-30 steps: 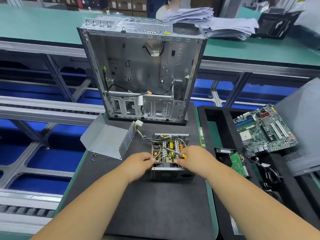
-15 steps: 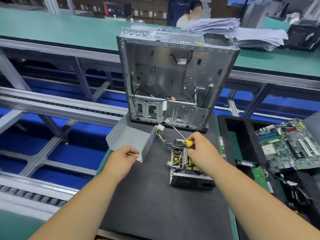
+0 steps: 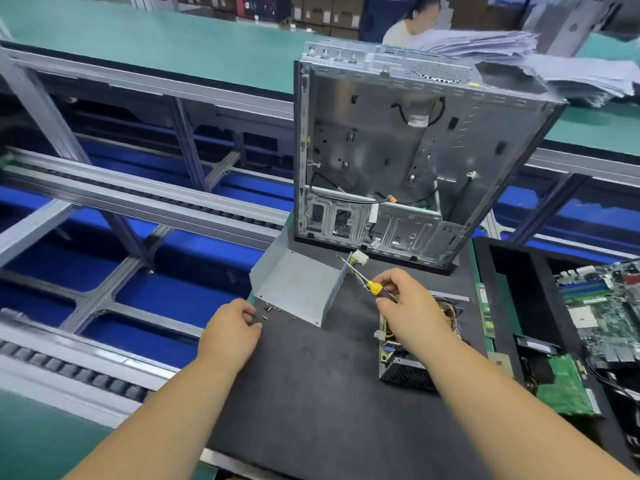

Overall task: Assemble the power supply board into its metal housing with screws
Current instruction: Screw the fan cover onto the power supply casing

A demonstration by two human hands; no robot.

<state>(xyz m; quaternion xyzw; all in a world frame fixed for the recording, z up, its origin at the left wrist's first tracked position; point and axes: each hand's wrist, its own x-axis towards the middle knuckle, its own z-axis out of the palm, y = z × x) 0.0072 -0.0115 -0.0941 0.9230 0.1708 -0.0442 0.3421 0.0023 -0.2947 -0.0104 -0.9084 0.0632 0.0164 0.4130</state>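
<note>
The power supply board [image 3: 388, 344] sits in its metal housing [image 3: 405, 375] on the black mat, mostly hidden under my right wrist. My right hand [image 3: 412, 306] holds a yellow-handled screwdriver [image 3: 360, 277], its shaft pointing up and left. The grey housing cover [image 3: 298, 289] lies open to the left of it. Several small screws [image 3: 272, 310] lie on the mat by the cover's near edge. My left hand [image 3: 230, 334] is at those screws with fingertips pinched together; whether it holds a screw is hidden.
An open computer case [image 3: 408, 161] stands upright at the back of the mat. A black tray [image 3: 512, 271] on the right holds a motherboard [image 3: 606, 310] and a green card [image 3: 561, 389]. A roller conveyor [image 3: 104, 195] runs on the left. Paper stacks [image 3: 571, 67] and a person are behind.
My left hand left the board and moved left to the loose screws. My right hand lifted the screwdriver off the board. The view swung left.
</note>
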